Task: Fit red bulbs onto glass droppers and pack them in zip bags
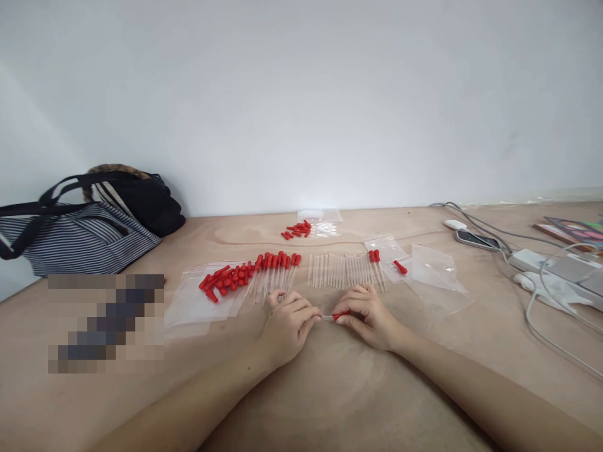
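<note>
My left hand (292, 323) pinches a clear glass dropper tube (326, 317), most of it hidden by the fingers. At the tube's right end, my right hand (370, 317) grips a red rubber bulb (341, 315). Tube and bulb meet in one line, lying sideways; how deep the tube sits in the bulb I cannot tell. Just beyond my hands lies a row of bare glass tubes (330, 270). Left of that row are several droppers with red bulbs (277, 259), and two more capped droppers (374, 256) lie at its right end.
Loose red bulbs (230, 278) are heaped on a plastic bag (188, 307) at left. A single bulb (400, 267) rests near flat bags (436, 267). Farther back lie more bulbs (296, 229) and tubes (325, 227). A striped bag (89, 235) stands left; cables (532, 301) run along the right.
</note>
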Demonstrator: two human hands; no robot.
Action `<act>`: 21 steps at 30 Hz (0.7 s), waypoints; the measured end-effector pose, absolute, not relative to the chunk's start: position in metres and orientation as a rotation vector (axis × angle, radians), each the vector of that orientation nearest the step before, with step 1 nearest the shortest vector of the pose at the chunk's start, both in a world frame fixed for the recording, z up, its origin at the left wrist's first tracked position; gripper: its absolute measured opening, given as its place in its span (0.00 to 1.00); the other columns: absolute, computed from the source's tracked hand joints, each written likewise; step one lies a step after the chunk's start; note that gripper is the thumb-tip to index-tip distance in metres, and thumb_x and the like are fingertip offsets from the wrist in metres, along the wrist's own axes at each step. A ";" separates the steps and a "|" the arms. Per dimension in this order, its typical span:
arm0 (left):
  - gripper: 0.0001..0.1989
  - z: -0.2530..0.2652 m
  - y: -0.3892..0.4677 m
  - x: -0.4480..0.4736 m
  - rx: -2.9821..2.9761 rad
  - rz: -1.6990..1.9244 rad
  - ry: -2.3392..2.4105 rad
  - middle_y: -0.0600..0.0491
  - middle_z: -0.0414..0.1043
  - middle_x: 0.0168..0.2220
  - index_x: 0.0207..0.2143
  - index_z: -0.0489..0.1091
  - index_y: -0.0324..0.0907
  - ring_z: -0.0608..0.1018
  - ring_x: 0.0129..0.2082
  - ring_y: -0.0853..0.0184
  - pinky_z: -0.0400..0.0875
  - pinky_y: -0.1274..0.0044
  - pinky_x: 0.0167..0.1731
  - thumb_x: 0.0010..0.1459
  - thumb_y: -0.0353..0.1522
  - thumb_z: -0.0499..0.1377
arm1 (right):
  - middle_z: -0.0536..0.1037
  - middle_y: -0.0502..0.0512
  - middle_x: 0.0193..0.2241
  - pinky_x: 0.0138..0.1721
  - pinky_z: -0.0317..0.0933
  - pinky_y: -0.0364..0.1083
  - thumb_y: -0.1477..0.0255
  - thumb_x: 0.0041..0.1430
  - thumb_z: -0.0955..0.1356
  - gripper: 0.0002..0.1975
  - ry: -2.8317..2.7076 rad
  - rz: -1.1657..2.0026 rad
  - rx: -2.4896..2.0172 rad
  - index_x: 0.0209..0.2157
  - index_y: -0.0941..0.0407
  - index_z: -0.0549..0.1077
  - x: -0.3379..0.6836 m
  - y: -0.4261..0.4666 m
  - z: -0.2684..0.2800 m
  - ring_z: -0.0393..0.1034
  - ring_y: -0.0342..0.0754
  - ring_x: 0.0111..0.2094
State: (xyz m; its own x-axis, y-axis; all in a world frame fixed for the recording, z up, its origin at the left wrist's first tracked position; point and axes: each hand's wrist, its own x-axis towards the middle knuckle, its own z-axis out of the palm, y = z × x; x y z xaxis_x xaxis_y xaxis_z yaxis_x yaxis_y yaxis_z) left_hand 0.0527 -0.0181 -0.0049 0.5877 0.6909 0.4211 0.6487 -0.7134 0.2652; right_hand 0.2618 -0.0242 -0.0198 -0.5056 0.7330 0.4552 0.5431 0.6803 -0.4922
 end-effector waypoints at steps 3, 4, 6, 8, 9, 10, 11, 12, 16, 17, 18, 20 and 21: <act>0.08 -0.006 -0.019 0.053 2.717 0.775 1.145 0.59 0.73 0.27 0.30 0.70 0.46 0.70 0.32 0.68 0.47 0.68 0.42 0.58 0.31 0.52 | 0.75 0.49 0.27 0.40 0.51 0.50 0.69 0.57 0.64 0.05 -2.224 0.408 -0.949 0.29 0.54 0.70 0.261 -0.024 -0.019 0.66 0.44 0.32; 0.08 -0.006 -0.019 0.053 2.716 0.768 1.142 0.59 0.73 0.27 0.30 0.70 0.46 0.70 0.32 0.68 0.47 0.68 0.42 0.58 0.31 0.52 | 0.75 0.49 0.27 0.41 0.51 0.50 0.70 0.57 0.64 0.05 -2.220 0.419 -0.938 0.29 0.54 0.69 0.260 -0.024 -0.019 0.66 0.44 0.32; 0.08 -0.006 -0.020 0.053 2.719 0.752 1.135 0.58 0.73 0.27 0.30 0.70 0.46 0.70 0.32 0.68 0.47 0.68 0.42 0.58 0.31 0.52 | 0.75 0.48 0.26 0.43 0.51 0.50 0.70 0.56 0.64 0.04 -2.212 0.439 -0.912 0.28 0.54 0.69 0.260 -0.024 -0.020 0.67 0.43 0.32; 0.09 -0.006 -0.020 0.053 2.727 0.755 1.139 0.58 0.73 0.26 0.29 0.70 0.46 0.69 0.32 0.68 0.47 0.68 0.42 0.58 0.31 0.51 | 0.75 0.48 0.26 0.44 0.50 0.51 0.70 0.55 0.65 0.03 -2.198 0.447 -0.885 0.28 0.54 0.69 0.260 -0.024 -0.021 0.67 0.43 0.31; 0.09 -0.006 -0.021 0.053 2.735 0.763 1.140 0.58 0.73 0.26 0.29 0.70 0.46 0.69 0.32 0.67 0.47 0.67 0.42 0.58 0.31 0.51 | 0.75 0.47 0.26 0.45 0.50 0.51 0.70 0.55 0.66 0.03 -2.189 0.445 -0.875 0.28 0.54 0.69 0.260 -0.024 -0.022 0.67 0.43 0.31; 0.09 -0.006 -0.021 0.053 2.746 0.772 1.138 0.58 0.73 0.26 0.29 0.70 0.46 0.69 0.32 0.67 0.47 0.67 0.42 0.58 0.31 0.51 | 0.76 0.47 0.25 0.45 0.50 0.52 0.70 0.55 0.66 0.03 -2.178 0.440 -0.868 0.28 0.54 0.69 0.260 -0.024 -0.022 0.67 0.42 0.30; 0.09 -0.007 -0.021 0.053 2.756 0.781 1.137 0.58 0.73 0.26 0.29 0.70 0.46 0.69 0.32 0.67 0.47 0.67 0.42 0.58 0.31 0.51 | 0.76 0.47 0.25 0.45 0.49 0.52 0.70 0.54 0.66 0.03 -2.170 0.434 -0.864 0.28 0.54 0.69 0.260 -0.024 -0.023 0.67 0.42 0.30; 0.09 -0.007 -0.021 0.053 2.767 0.792 1.133 0.58 0.72 0.26 0.29 0.70 0.46 0.69 0.32 0.67 0.47 0.67 0.42 0.58 0.31 0.51 | 0.76 0.47 0.25 0.45 0.49 0.52 0.70 0.54 0.66 0.03 -2.166 0.428 -0.860 0.28 0.54 0.70 0.259 -0.024 -0.023 0.67 0.42 0.30; 0.09 -0.008 -0.022 0.053 2.794 0.836 1.126 0.58 0.72 0.25 0.29 0.70 0.46 0.69 0.31 0.68 0.47 0.67 0.42 0.58 0.31 0.51 | 0.76 0.47 0.24 0.45 0.50 0.53 0.70 0.53 0.67 0.03 -2.156 0.413 -0.856 0.28 0.53 0.71 0.259 -0.025 -0.023 0.67 0.43 0.29; 0.09 -0.009 -0.022 0.054 2.797 0.844 1.129 0.58 0.72 0.25 0.29 0.70 0.46 0.69 0.31 0.68 0.47 0.67 0.42 0.58 0.31 0.51 | 0.76 0.47 0.24 0.45 0.50 0.53 0.69 0.53 0.67 0.03 -2.148 0.411 -0.858 0.28 0.53 0.71 0.258 -0.025 -0.023 0.67 0.43 0.29; 0.09 -0.009 -0.023 0.054 2.800 0.849 1.133 0.58 0.73 0.25 0.29 0.70 0.45 0.69 0.31 0.68 0.47 0.67 0.42 0.58 0.31 0.51 | 0.76 0.47 0.24 0.45 0.51 0.53 0.69 0.53 0.67 0.04 -2.137 0.410 -0.861 0.27 0.53 0.71 0.257 -0.026 -0.022 0.67 0.43 0.29; 0.09 -0.008 -0.024 0.054 2.798 0.849 1.150 0.58 0.73 0.26 0.28 0.70 0.45 0.69 0.32 0.68 0.47 0.67 0.42 0.58 0.31 0.51 | 0.76 0.48 0.24 0.43 0.52 0.53 0.68 0.53 0.67 0.04 -2.109 0.414 -0.865 0.27 0.53 0.72 0.256 -0.026 -0.022 0.68 0.43 0.29; 0.09 -0.008 -0.024 0.055 2.795 0.853 1.155 0.57 0.73 0.25 0.28 0.70 0.45 0.69 0.31 0.68 0.47 0.67 0.42 0.58 0.31 0.51 | 0.77 0.48 0.24 0.42 0.53 0.53 0.68 0.53 0.67 0.04 -2.090 0.421 -0.866 0.26 0.53 0.72 0.255 -0.027 -0.021 0.68 0.43 0.29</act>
